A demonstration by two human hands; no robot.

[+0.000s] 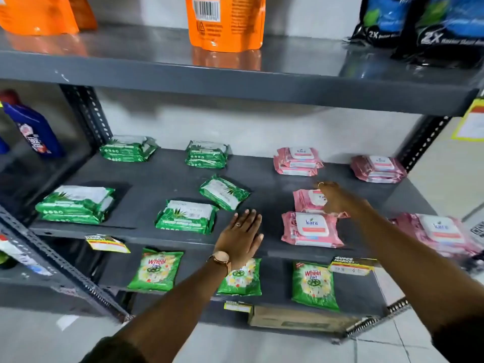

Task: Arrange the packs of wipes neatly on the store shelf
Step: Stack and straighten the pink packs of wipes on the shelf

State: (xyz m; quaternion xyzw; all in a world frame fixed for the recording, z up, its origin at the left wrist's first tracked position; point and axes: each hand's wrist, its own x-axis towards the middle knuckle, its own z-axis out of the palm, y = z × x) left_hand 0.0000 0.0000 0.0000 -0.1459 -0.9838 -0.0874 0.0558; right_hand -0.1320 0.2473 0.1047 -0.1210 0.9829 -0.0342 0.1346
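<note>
On the grey middle shelf (157, 179), green wipes packs lie to the left: stacks at the back left (128, 149), back middle (207, 154), front left (76, 204) and front middle (186, 216). A single green pack (224, 192) lies askew. Pink wipes packs sit to the right, at the back (297, 161), the back right (378, 169), the front (311, 229) and the far right (440, 234). My right hand (337, 199) reaches over a tilted pink pack (306, 201) with fingers stretched out. My left hand (241, 235) hovers flat and open at the shelf's front edge.
Orange pouches (225, 22) and black-blue bags (432, 22) stand on the shelf above. A blue bottle (34, 132) stands in the bay to the left. Green detergent sachets (157, 268) lie on the lower shelf, with a cardboard box (301, 318) below.
</note>
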